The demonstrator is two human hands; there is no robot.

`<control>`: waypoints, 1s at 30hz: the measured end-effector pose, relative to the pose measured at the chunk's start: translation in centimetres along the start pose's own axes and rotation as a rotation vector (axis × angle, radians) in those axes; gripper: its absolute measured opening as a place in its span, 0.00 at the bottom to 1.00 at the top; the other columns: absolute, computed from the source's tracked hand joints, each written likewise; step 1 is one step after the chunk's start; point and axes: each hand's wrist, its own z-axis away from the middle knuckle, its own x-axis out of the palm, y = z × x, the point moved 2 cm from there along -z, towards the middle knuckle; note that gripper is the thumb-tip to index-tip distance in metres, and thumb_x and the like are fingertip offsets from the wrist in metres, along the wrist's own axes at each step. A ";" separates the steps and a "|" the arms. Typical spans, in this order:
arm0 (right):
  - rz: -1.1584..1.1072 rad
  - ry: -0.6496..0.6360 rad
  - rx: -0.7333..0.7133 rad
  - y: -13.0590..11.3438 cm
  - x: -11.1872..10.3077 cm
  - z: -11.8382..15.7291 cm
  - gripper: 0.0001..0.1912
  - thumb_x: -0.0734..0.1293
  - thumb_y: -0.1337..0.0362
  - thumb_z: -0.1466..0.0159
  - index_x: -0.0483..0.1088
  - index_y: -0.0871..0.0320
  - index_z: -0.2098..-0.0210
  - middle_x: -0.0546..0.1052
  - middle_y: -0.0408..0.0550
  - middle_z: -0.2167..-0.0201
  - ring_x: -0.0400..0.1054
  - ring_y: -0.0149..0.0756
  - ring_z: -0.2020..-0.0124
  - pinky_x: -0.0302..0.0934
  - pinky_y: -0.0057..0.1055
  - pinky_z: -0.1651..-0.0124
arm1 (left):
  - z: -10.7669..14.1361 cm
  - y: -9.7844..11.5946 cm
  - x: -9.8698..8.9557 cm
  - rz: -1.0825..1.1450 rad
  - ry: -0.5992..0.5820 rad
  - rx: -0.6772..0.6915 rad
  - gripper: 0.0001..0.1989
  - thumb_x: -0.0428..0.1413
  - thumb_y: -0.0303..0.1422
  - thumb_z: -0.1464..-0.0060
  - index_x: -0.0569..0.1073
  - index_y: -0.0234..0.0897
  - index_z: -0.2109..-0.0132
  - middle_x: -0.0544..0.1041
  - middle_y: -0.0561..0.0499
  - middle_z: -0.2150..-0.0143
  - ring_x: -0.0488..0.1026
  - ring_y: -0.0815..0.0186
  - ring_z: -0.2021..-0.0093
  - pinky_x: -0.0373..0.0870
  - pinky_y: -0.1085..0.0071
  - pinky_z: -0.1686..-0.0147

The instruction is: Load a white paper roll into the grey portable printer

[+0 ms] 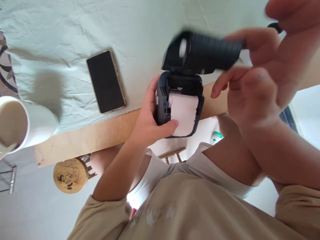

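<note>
A small dark printer-like device (162,113) is in my left hand (155,123), over the table's front edge. My left thumb presses on the white paper roll (183,113) inside its compartment. The black lid (202,53) stands swung up on its hinge, away from the roll, and is blurred. My right hand (260,73) is at the lid's right end, with its thumb and a finger around that end and the other fingers spread; it is partly blurred too. The paper's loose end lies toward me.
A phone (106,81) lies screen up on the pale tablecloth (140,30). At the left edge a white cup (41,123) holds a light brown drink and a spoon. Below the wooden table edge (110,135) stands a round wooden stool (70,175).
</note>
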 end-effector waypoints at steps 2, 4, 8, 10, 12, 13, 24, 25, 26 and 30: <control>-0.035 0.104 -0.046 0.2 0.1 0.2 0.16 0.63 0.55 0.29 0.71 0.41 0.42 0.65 0.41 0.44 0.71 0.23 0.56 0.66 0.21 0.66 | 0.0 0.0 0.0 -0.006 0.000 -0.015 0.48 0.67 0.34 0.53 0.57 0.52 0.28 0.70 0.47 0.37 0.75 0.62 0.52 0.75 0.71 0.59; 0.057 -0.001 -0.008 0.6 0.3 0.3 0.15 0.63 0.56 0.29 0.72 0.51 0.46 0.71 0.43 0.49 0.71 0.25 0.57 0.66 0.25 0.63 | 0.0 0.0 0.1 0.008 -0.007 -0.025 0.49 0.68 0.35 0.54 0.57 0.53 0.28 0.69 0.47 0.36 0.75 0.61 0.51 0.76 0.70 0.59; 0.249 -0.311 0.009 1.1 0.9 0.3 0.23 0.63 0.51 0.31 0.64 0.58 0.43 0.73 0.48 0.46 0.69 0.38 0.46 0.69 0.39 0.48 | -0.1 -0.3 0.1 0.120 -0.040 0.001 0.51 0.70 0.37 0.56 0.56 0.55 0.28 0.68 0.47 0.35 0.75 0.55 0.46 0.79 0.65 0.55; 0.205 -0.380 0.038 1.3 1.3 0.4 0.27 0.64 0.48 0.31 0.59 0.56 0.39 0.71 0.49 0.44 0.69 0.38 0.45 0.69 0.41 0.44 | -0.1 -0.5 0.1 0.166 -0.042 0.006 0.50 0.69 0.42 0.54 0.57 0.52 0.28 0.70 0.45 0.38 0.77 0.55 0.49 0.80 0.64 0.58; 0.151 -0.395 0.071 1.3 1.7 0.5 0.29 0.64 0.47 0.32 0.57 0.56 0.39 0.71 0.50 0.43 0.70 0.37 0.46 0.69 0.40 0.44 | -0.1 -0.3 0.2 0.174 -0.016 0.017 0.44 0.68 0.46 0.52 0.62 0.50 0.31 0.73 0.45 0.43 0.78 0.56 0.51 0.80 0.64 0.58; 0.137 -0.397 0.082 1.3 1.8 0.6 0.30 0.65 0.47 0.33 0.56 0.56 0.39 0.70 0.51 0.42 0.70 0.37 0.46 0.69 0.40 0.44 | -0.1 0.0 0.3 0.161 0.012 0.005 0.39 0.67 0.46 0.51 0.65 0.50 0.34 0.74 0.46 0.43 0.78 0.56 0.50 0.80 0.63 0.56; 0.182 -0.402 0.039 2.4 2.1 0.8 0.34 0.65 0.43 0.33 0.55 0.59 0.38 0.69 0.55 0.40 0.68 0.39 0.41 0.67 0.39 0.39 | 0.0 2.4 1.3 0.129 0.207 -0.358 0.29 0.66 0.40 0.46 0.69 0.46 0.39 0.77 0.48 0.47 0.77 0.59 0.50 0.80 0.65 0.53; 0.186 -0.394 0.026 2.6 2.1 0.9 0.35 0.64 0.43 0.32 0.55 0.60 0.38 0.69 0.56 0.40 0.68 0.39 0.40 0.68 0.39 0.39 | -0.1 2.3 1.3 0.151 0.200 -0.358 0.29 0.66 0.39 0.46 0.69 0.46 0.38 0.78 0.48 0.47 0.77 0.59 0.50 0.80 0.65 0.53; 0.192 -0.386 0.017 2.7 2.1 1.0 0.35 0.64 0.42 0.32 0.55 0.60 0.38 0.69 0.56 0.40 0.68 0.39 0.40 0.68 0.38 0.39 | -0.1 2.2 1.3 0.171 0.194 -0.352 0.29 0.66 0.38 0.46 0.69 0.45 0.39 0.77 0.48 0.47 0.77 0.60 0.50 0.80 0.66 0.53; 0.204 -0.363 0.000 3.1 2.1 1.4 0.36 0.63 0.42 0.32 0.55 0.61 0.36 0.69 0.57 0.39 0.68 0.39 0.40 0.68 0.37 0.39 | 0.0 2.2 1.4 0.206 0.170 -0.339 0.28 0.66 0.37 0.44 0.68 0.45 0.38 0.77 0.48 0.46 0.78 0.60 0.50 0.80 0.68 0.55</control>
